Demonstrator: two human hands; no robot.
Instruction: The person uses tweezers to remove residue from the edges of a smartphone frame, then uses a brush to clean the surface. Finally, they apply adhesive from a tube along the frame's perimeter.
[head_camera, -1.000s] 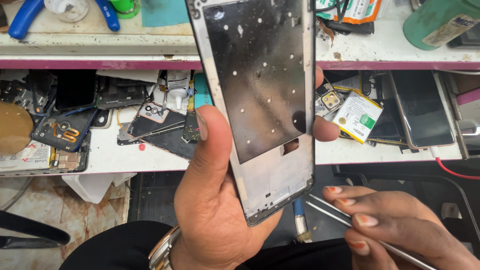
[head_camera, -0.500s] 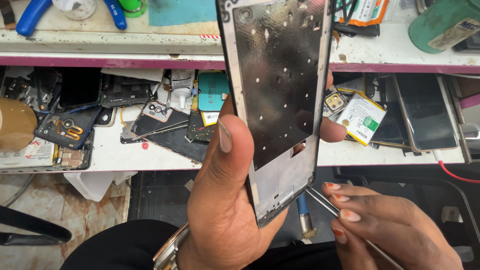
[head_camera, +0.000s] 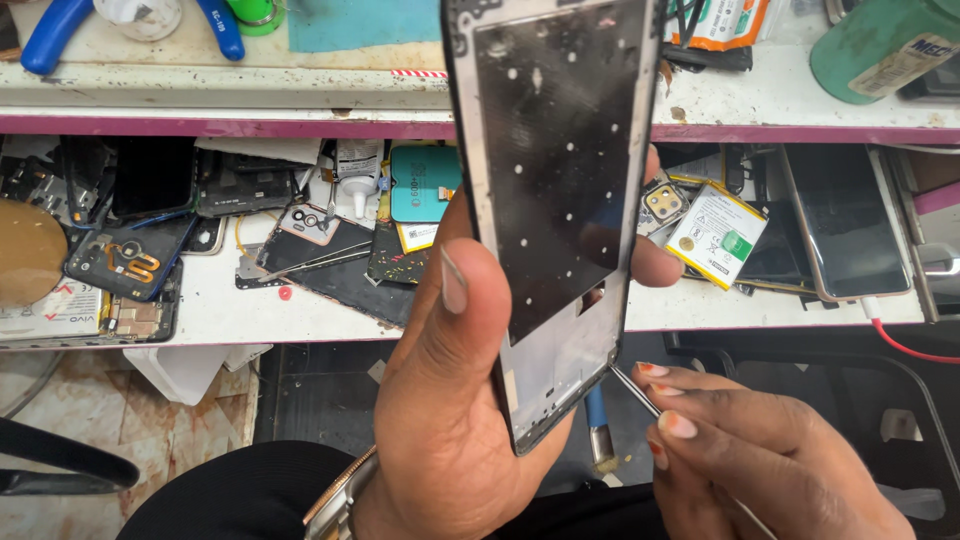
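Presently gripping, with the left hand (head_camera: 440, 400), a stripped phone frame (head_camera: 560, 200) held upright and tilted slightly, thumb pressing its left edge and fingertips showing past the right edge at about three o'clock; fingers clamped on the frame, its dark inner plate dotted with small holes and its pale lower section resting against the palm; wearing a metal watch band (head_camera: 335, 500) at the wrist, at seven o'clock from the hand. Pinching, with the right hand (head_camera: 760, 460) at four o'clock from the frame, a thin metal tool (head_camera: 640, 392), fingers closed together around it, its tip touching the frame's lower right corner; showing a blue-handled tool (head_camera: 597, 430) just below the frame at six o'clock, whether it is held cannot be told.

Spreading outward, beyond the hands at twelve o'clock, a cluttered white workbench (head_camera: 250, 310); lying at ten o'clock, a teal phone back cover (head_camera: 425, 183) beside a small white glue bottle (head_camera: 358, 172), with dark phone parts and circuit boards farther left at nine o'clock; lying at two o'clock, a white battery (head_camera: 715, 235) with a green mark, just beside a small camera module (head_camera: 663, 203); resting at three o'clock, a dark phone (head_camera: 845, 220) with a red cable (head_camera: 915, 345) plugged in; sitting on the upper shelf, blue-handled pliers (head_camera: 60, 30) at eleven o'clock and a green can (head_camera: 880, 45) at one o'clock.
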